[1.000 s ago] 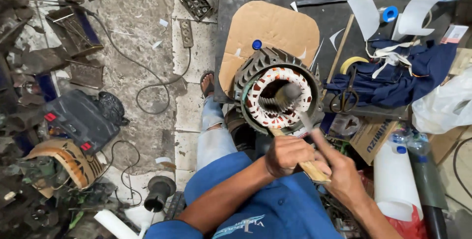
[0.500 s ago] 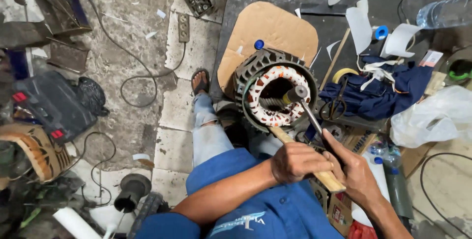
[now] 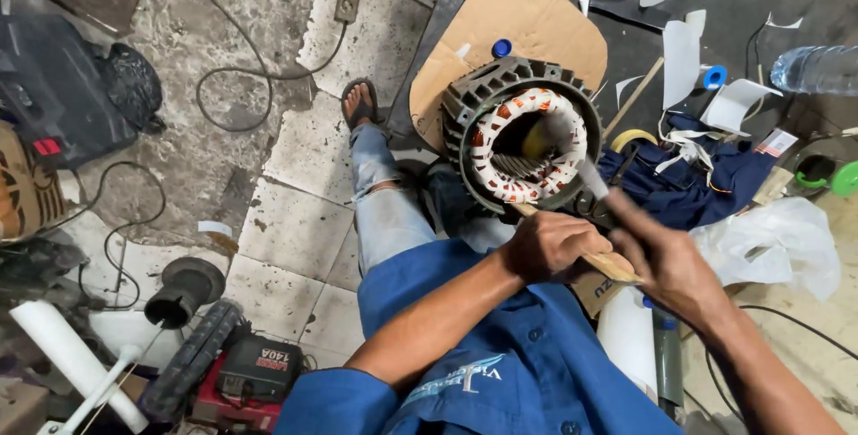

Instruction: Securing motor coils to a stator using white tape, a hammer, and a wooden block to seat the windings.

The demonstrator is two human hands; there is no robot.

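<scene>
Copper windings wrapped in white lacing ring the bore of the motor stator (image 3: pixel 527 144), which stands on edge just right of centre in the upper half of the frame, leaning against a rounded sheet of cardboard (image 3: pixel 514 19) with its open face turned up toward me. The left hand (image 3: pixel 550 243) is clenched around a wooden stick (image 3: pixel 601 261) whose far end rests at the stator's lower rim. The right hand (image 3: pixel 666 256) is closed on the handle of a hammer (image 3: pixel 585 176) that is blurred with motion, its head over the right side of the windings. I judge the main risk to be a stroke landing off the stick and onto the copper, which would nick the enamel or cut the lacing; the blur tells me the swing is fast and the margin thin. The left knuckles sit close under the hammer's path, so a glancing blow could catch them. The stator only leans on its ribbed housing, unclamped as far as I can see, so a hard strike may roll it toward the person's leg in faded jeans (image 3: pixel 384 211) or the sandalled foot (image 3: pixel 359 104). The blue cloth (image 3: pixel 688 185) and white paper strips (image 3: pixel 681 59) at right lie near enough to snag a backswing.
</scene>
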